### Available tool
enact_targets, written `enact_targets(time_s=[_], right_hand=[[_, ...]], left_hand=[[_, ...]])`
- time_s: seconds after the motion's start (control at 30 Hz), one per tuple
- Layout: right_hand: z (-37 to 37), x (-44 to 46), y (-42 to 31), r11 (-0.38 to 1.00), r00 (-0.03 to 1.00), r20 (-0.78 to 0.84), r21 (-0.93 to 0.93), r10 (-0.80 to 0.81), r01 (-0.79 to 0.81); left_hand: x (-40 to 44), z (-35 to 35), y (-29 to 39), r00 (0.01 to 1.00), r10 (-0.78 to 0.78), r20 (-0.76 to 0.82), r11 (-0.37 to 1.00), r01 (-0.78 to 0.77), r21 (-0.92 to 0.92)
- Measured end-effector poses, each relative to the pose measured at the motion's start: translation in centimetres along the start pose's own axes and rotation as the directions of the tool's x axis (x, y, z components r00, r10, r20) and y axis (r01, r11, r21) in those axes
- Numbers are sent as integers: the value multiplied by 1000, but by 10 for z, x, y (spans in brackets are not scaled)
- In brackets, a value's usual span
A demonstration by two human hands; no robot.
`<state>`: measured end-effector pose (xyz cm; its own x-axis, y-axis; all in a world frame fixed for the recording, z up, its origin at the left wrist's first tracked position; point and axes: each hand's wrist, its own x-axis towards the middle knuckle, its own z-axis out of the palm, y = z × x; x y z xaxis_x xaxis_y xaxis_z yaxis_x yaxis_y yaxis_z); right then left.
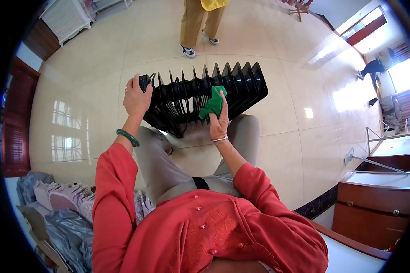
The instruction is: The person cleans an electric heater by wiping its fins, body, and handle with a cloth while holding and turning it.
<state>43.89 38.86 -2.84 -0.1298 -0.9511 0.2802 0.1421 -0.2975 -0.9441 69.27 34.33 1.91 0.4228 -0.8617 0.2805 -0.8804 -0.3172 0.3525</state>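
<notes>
A black oil-filled radiator [241,86] with a row of upright fins stands on the floor in front of my knees. My left hand [138,98] is closed around a small black block [144,83] at the radiator's left end; a dark cord loops beside it. Whether that block is a plug or part of the heater I cannot tell. In my right hand [220,119] is a crumpled green cloth [214,102], pressed against the fins near the middle. The cloth hides part of the fins behind it.
Facing me beyond the radiator stands another person [196,25] in tan trousers. Plastic-wrapped bundles [68,232] lie at my lower left. A brown wooden cabinet [373,204] and a long-handled mop [378,164] are on the right. Shiny tiles [278,150] cover the floor.
</notes>
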Motion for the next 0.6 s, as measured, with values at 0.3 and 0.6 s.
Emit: enact_targets(time_s=[0.3,0.6], right_hand=[[-10,-12,1,958,989,9,-248,151,-144],[-11,-13,5,995,999,27,-94,31,-28]], left_hand=[[1,5,-11,993,114,-17,975,-116,-192],[0,4,-8,997,29,65,999,-27,-31]])
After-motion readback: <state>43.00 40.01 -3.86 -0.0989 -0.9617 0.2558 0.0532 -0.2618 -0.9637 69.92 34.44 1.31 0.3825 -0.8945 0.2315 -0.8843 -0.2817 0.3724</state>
